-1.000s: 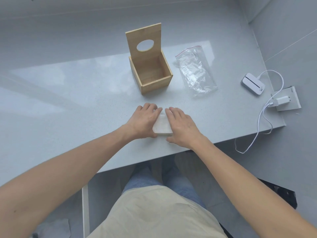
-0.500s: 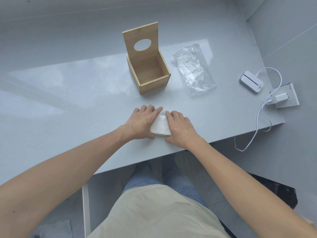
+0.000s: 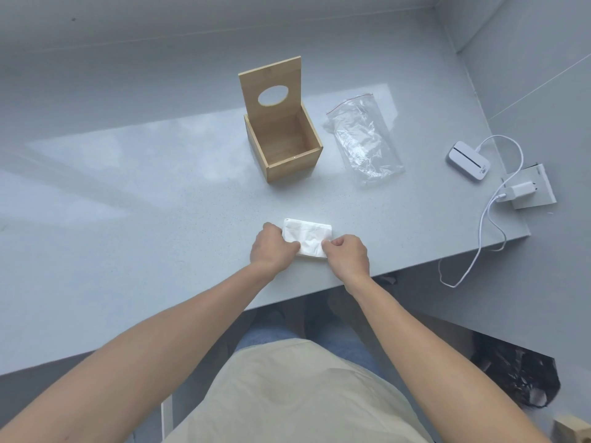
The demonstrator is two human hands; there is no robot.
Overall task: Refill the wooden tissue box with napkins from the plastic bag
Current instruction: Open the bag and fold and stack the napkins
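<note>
In the head view, the stack of napkins (image 3: pixel 307 238) lies flat on the grey table (image 3: pixel 160 193), near the front edge and well apart from the wooden tissue box (image 3: pixel 283 148). The left hand (image 3: pixel 271 247) and the right hand (image 3: pixel 347 254) are on its two near corners. A second ago both hands lay flat on the stack with the fingers stretched forward and covered most of it. Now the fingers are curled back and pinch the stack at its left and right sides, so most of the white top is free to see. The hands are closed on the napkins, but the stack seems to rest on the table, not yet lifted. I judge that the pressing and squaring is finished and the person is taking hold to carry the stack. The box stands with its lid (image 3: pixel 271 87) upright and its inside is empty, so nothing is refilled yet. The plastic bag (image 3: pixel 364 142) lies flat just beside the box on the right and looks empty. The next move probably needs a lift forward and a lowering into the box.
</note>
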